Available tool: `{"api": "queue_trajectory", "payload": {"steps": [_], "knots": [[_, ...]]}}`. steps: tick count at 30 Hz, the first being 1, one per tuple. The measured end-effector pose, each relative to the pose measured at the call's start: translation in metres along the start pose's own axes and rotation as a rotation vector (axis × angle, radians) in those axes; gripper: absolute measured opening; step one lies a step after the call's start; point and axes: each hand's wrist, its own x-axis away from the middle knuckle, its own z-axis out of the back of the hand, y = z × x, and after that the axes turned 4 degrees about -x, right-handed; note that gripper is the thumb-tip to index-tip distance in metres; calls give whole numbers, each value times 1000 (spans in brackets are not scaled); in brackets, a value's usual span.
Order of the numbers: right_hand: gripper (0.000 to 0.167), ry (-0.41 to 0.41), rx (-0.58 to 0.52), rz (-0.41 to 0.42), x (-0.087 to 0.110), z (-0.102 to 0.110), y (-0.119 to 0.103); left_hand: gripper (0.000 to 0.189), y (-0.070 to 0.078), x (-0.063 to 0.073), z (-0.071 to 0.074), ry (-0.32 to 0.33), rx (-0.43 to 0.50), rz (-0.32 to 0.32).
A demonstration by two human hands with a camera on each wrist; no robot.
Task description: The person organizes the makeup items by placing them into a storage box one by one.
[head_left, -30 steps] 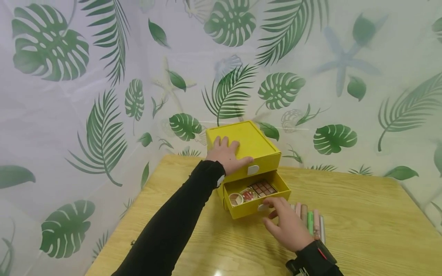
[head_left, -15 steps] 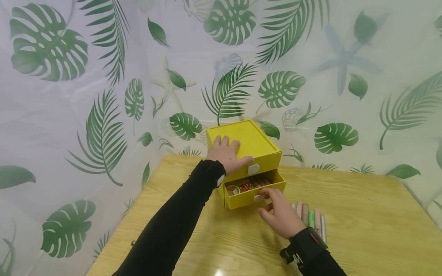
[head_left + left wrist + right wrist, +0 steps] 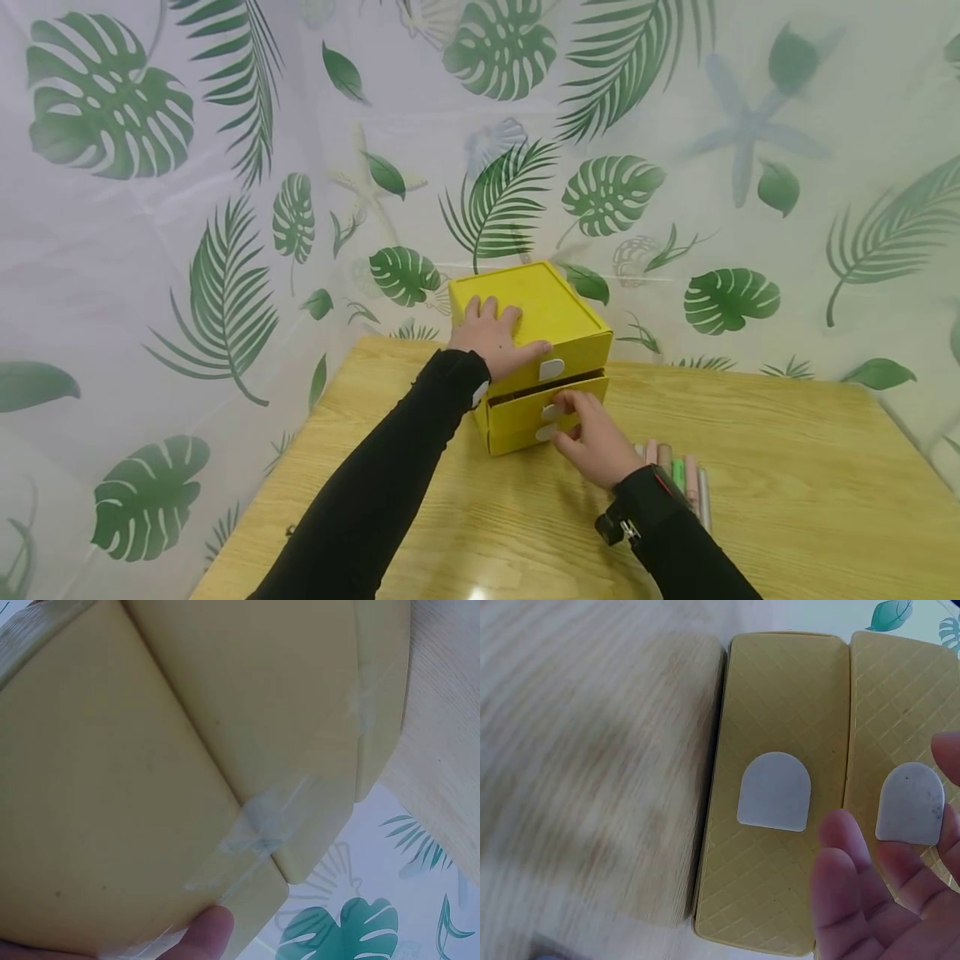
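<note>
The yellow box [image 3: 551,302] sits on the wooden table [image 3: 787,467], its drawer fronts stamped with a diamond pattern and rounded white tabs [image 3: 775,791]; clear tape [image 3: 262,821] patches one side. The left hand [image 3: 493,340] lies spread over the top. The right hand [image 3: 597,437] is at the middle drawer [image 3: 517,411], unclenched, fingers loosely bent by its tab. Half a second ago that drawer stood out, makeup showing inside — now there's just a dark slit along its upper edge, while the left hand hasn't moved.
</note>
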Motion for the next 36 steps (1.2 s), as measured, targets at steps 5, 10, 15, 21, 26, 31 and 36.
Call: {"api": "queue_trajectory", "payload": {"steps": [5,10,15,21,26,31,36], "knots": [[42,-6,-12,-12,-8,1,2,85,3,4,2,4,-2,-13],[40,-3,-36,-24,-12,0,4,85,4,3,2,7,-9,-18],[41,13,-74,-11,-12,-2,7,85,2,-2,0,11,-20,-18],[41,22,-165,-11,-10,-3,6,87,0,-5,-5,10,-17,-21],[45,18,-175,16,-11,-4,9,86,-1,-5,-3,26,-29,-23],[57,3,-199,-23,-5,-2,14,86,-1,-6,-3,14,-20,-10],[55,54,-160,-92,3,-3,21,87,-2,-7,-6,7,-6,-7]]}}
